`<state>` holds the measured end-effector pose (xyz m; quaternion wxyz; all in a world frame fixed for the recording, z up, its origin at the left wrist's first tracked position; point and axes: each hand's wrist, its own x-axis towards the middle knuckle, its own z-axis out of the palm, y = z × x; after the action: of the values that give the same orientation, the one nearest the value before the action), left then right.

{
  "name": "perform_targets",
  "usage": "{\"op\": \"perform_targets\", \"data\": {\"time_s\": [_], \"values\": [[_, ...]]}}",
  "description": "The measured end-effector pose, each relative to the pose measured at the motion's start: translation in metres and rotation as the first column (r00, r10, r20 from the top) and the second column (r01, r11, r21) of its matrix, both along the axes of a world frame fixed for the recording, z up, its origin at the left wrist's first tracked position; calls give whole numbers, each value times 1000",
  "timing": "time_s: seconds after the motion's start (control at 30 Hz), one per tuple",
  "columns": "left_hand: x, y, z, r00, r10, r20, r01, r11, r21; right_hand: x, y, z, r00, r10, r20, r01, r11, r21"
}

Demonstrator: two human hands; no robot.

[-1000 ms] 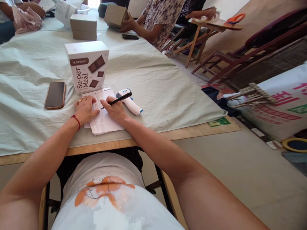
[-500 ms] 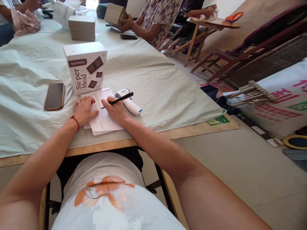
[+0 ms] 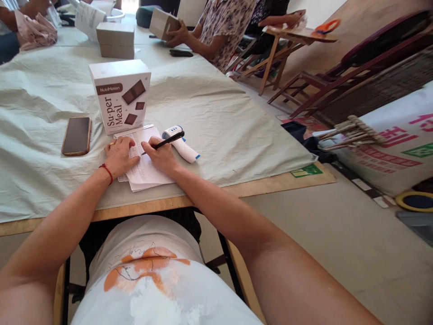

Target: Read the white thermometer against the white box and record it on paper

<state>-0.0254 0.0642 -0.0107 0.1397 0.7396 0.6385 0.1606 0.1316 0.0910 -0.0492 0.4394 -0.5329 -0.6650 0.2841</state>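
My right hand is closed around a black pen, its tip at the written lines on a small stack of paper. Flat on the left side of those sheets rests my left hand, fingers apart and holding nothing; a red string circles that wrist. Just beyond the paper a white NutriMotion Su-per Meal box stands upright. A white and blue handheld thermometer lies right beside my right hand, partly hidden by it. Left of the box is a smartphone with a dark screen.
The table has a pale green cloth and a wooden front edge. Farther back sits a grey-brown box; a person across the table holds another box. Chairs and a printed white sack stand at the right.
The pen and my right hand have shifted slightly left across the paper. My left hand stays in place. The person across the table has turned the box in their hands.
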Motion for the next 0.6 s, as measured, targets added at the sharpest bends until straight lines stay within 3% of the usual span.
{"op": "perform_targets", "data": {"time_s": [0.6], "values": [[-3, 2, -3, 1000, -10, 15, 10, 1000, 15, 2, 2, -2, 999, -43, -6, 43, 999, -14]]}}
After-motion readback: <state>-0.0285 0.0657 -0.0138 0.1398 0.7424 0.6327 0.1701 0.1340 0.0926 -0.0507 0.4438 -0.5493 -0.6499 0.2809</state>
